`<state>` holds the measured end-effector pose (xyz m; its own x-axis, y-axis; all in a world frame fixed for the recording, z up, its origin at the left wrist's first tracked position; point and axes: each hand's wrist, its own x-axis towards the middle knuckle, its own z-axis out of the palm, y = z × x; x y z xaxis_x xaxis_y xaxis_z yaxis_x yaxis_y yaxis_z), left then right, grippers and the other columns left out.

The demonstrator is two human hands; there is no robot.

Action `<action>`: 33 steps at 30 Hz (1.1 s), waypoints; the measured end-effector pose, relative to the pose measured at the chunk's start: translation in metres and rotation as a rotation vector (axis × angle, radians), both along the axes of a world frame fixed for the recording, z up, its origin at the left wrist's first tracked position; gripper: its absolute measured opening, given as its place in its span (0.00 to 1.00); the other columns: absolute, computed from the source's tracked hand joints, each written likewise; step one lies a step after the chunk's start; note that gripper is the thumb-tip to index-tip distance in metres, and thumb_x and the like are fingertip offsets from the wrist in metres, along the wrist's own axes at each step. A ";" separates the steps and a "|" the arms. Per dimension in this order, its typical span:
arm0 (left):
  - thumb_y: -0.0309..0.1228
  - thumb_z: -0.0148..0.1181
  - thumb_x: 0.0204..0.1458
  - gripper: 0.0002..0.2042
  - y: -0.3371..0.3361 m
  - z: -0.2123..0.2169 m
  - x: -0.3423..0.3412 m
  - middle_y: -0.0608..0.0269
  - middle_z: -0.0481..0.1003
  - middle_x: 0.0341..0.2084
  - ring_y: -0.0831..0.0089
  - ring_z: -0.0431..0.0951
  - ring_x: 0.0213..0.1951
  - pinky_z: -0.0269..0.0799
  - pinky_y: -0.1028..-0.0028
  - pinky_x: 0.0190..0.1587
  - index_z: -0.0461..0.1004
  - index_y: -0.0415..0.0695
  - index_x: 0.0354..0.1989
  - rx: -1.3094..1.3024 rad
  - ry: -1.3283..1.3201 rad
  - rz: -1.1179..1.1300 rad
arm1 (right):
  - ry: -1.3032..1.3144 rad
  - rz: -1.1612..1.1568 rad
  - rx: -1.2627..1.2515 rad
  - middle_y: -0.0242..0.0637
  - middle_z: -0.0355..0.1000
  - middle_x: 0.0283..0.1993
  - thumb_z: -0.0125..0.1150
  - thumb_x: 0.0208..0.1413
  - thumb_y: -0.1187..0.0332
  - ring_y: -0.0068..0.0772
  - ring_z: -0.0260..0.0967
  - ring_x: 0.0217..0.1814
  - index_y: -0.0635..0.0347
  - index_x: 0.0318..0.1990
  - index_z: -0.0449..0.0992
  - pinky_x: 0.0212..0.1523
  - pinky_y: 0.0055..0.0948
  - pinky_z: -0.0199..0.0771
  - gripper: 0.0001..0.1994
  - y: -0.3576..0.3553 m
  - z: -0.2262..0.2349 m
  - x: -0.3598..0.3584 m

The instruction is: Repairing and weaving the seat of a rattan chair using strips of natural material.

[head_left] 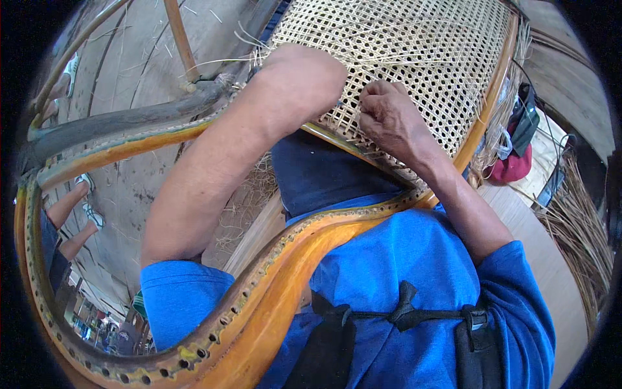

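Since a pale open-mesh cane panel (421,45) is stretched across a varnished orange-brown wooden frame (492,97), left hand (308,74) and right hand (389,117) are probably placed over its near part for close work. Right grip is curled inward; pinched strand cannot be told. Left grip is hidden, state cannot be told. Grey plank floor (123,78) is strewn with scraps (246,207).

We see right hand (392,123) curled over pale woven cane panel (447,45); bent left arm (220,168) hides left hand. Drilled wooden frame (256,292) curves across blue shirt (402,259).
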<state>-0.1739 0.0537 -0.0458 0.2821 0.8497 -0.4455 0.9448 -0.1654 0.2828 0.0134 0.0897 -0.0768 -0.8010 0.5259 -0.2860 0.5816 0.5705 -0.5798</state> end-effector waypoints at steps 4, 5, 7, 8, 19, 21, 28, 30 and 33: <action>0.26 0.52 0.42 0.09 0.006 0.004 0.003 0.48 0.77 0.25 0.55 0.80 0.31 0.75 0.60 0.34 0.79 0.39 0.26 0.022 0.022 -0.067 | -0.019 -0.037 -0.086 0.46 0.69 0.39 0.56 0.43 0.72 0.49 0.63 0.45 0.65 0.23 0.73 0.49 0.39 0.65 0.05 0.000 0.002 0.001; 0.26 0.52 0.42 0.09 0.006 0.004 0.002 0.48 0.77 0.25 0.55 0.80 0.31 0.75 0.60 0.34 0.79 0.39 0.26 0.018 0.019 -0.066 | -0.022 -0.036 -0.091 0.46 0.69 0.39 0.56 0.43 0.72 0.49 0.63 0.45 0.65 0.23 0.73 0.49 0.39 0.65 0.05 0.000 0.001 0.002; 0.27 0.52 0.42 0.09 0.005 0.004 0.001 0.48 0.77 0.25 0.55 0.80 0.31 0.76 0.60 0.34 0.79 0.39 0.26 0.012 0.029 -0.113 | -0.010 -0.007 -0.068 0.46 0.69 0.39 0.56 0.42 0.73 0.49 0.63 0.45 0.65 0.23 0.72 0.49 0.39 0.65 0.04 0.000 -0.001 0.002; 0.27 0.52 0.42 0.09 0.004 0.006 0.001 0.48 0.77 0.25 0.55 0.80 0.31 0.76 0.60 0.34 0.79 0.39 0.26 0.007 0.029 -0.111 | -0.010 -0.005 -0.073 0.46 0.69 0.39 0.56 0.42 0.73 0.49 0.63 0.45 0.65 0.23 0.72 0.49 0.39 0.65 0.04 0.000 -0.001 0.001; 0.31 0.53 0.43 0.08 -0.011 -0.038 -0.006 0.48 0.76 0.23 0.52 0.78 0.30 0.74 0.59 0.33 0.77 0.40 0.23 0.191 -0.235 -0.050 | 0.042 -0.046 0.109 0.41 0.70 0.34 0.57 0.41 0.74 0.42 0.65 0.42 0.60 0.22 0.75 0.44 0.37 0.66 0.02 -0.010 -0.013 0.004; 0.34 0.57 0.42 0.09 -0.011 -0.035 -0.005 0.49 0.76 0.23 0.52 0.78 0.30 0.74 0.58 0.34 0.77 0.41 0.23 -0.001 -0.205 0.052 | -0.014 0.024 0.214 0.39 0.71 0.32 0.56 0.42 0.72 0.41 0.65 0.41 0.59 0.22 0.76 0.44 0.36 0.66 0.04 -0.014 -0.012 0.000; 0.34 0.57 0.41 0.10 0.002 -0.022 0.000 0.52 0.78 0.25 0.58 0.80 0.31 0.75 0.61 0.33 0.79 0.42 0.26 -0.065 -0.004 0.024 | -0.057 0.185 0.315 0.41 0.71 0.33 0.54 0.45 0.70 0.42 0.65 0.40 0.61 0.26 0.75 0.44 0.35 0.66 0.06 -0.003 -0.005 -0.005; 0.38 0.58 0.43 0.13 0.000 -0.014 -0.012 0.49 0.77 0.25 0.54 0.79 0.31 0.75 0.59 0.34 0.78 0.40 0.26 -0.122 0.022 0.095 | -0.085 0.311 0.248 0.44 0.69 0.39 0.54 0.47 0.70 0.45 0.66 0.41 0.62 0.31 0.73 0.43 0.38 0.69 0.06 0.008 -0.006 -0.004; 0.38 0.58 0.44 0.12 -0.023 -0.009 -0.015 0.49 0.77 0.25 0.55 0.79 0.31 0.75 0.60 0.34 0.78 0.40 0.25 0.043 0.064 0.109 | -0.034 0.239 0.229 0.42 0.69 0.39 0.54 0.49 0.70 0.46 0.66 0.43 0.59 0.32 0.73 0.42 0.40 0.70 0.05 0.008 -0.005 -0.009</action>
